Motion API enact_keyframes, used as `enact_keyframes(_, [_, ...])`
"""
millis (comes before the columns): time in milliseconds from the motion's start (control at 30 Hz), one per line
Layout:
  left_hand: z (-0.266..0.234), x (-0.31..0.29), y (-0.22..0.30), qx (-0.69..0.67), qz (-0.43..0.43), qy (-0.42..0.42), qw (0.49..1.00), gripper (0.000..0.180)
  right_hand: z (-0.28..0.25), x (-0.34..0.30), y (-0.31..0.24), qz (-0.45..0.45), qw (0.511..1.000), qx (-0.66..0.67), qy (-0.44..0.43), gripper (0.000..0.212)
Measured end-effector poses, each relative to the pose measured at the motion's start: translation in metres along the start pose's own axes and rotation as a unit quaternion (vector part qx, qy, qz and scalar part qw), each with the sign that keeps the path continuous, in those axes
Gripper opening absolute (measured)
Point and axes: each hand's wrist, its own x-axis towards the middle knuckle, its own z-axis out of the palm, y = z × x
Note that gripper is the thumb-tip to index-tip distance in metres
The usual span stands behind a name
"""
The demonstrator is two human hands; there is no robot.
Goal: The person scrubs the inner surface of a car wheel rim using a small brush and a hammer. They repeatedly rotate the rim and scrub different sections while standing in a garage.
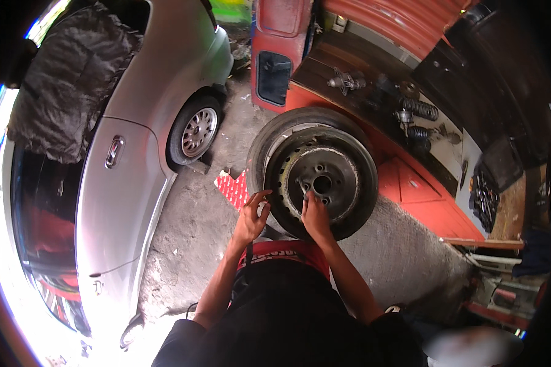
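A black steel wheel [343,166] with a tyre on it lies in front of me, its bolt holes and round centre hole facing up. Under it another tyre [274,133] shows past the far left edge. My right hand [315,218] is over the near part of the wheel's disc, close to the centre hole. Its fingers are closed in a pinch; whatever they grip is too small to make out. At the tyre's left edge is my left hand [251,220], with fingers apart and nothing in it.
A silver car [131,79] stands on the left, its wheel [199,132] towards me. Red-and-white patterned cardboard [231,188] lies beside the tyres. At right is an orange cabinet [410,186], with coil springs [419,109] and metal parts on the dark bench [324,64].
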Motion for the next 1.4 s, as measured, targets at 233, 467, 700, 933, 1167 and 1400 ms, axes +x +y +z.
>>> enact_keyframes(233, [0.043, -0.02, 0.015, -0.007, -0.061, 0.12, 0.991, 0.035, -0.029, 0.026, 0.015, -0.045, 0.996, -0.002, -0.077, 0.017])
enact_keyframes(467, [0.117, -0.043, 0.035, -0.005, -0.089, 0.208, 0.974, 0.036, -0.037, 0.045, 0.062, -0.175, 0.971, 0.017, -0.165, 0.034])
enact_keyframes(700, [0.147, -0.07, 0.053, 0.0, -0.136, 0.247, 0.96, 0.037, -0.059, 0.09, 0.085, -0.162, 0.98, 0.004, -0.118, 0.025])
enact_keyframes(933, [0.15, -0.084, 0.054, -0.011, -0.139, 0.261, 0.955, 0.039, -0.104, 0.072, 0.102, -0.169, 0.975, 0.086, -0.113, 0.018])
enact_keyframes(1167, [0.14, -0.077, 0.061, -0.012, -0.142, 0.239, 0.961, 0.037, -0.132, 0.057, 0.145, -0.151, 0.98, -0.075, -0.11, 0.031])
enact_keyframes(1400, [0.145, -0.063, 0.067, -0.004, -0.145, 0.24, 0.96, 0.036, -0.083, 0.107, 0.104, -0.184, 0.973, -0.046, -0.131, 0.032])
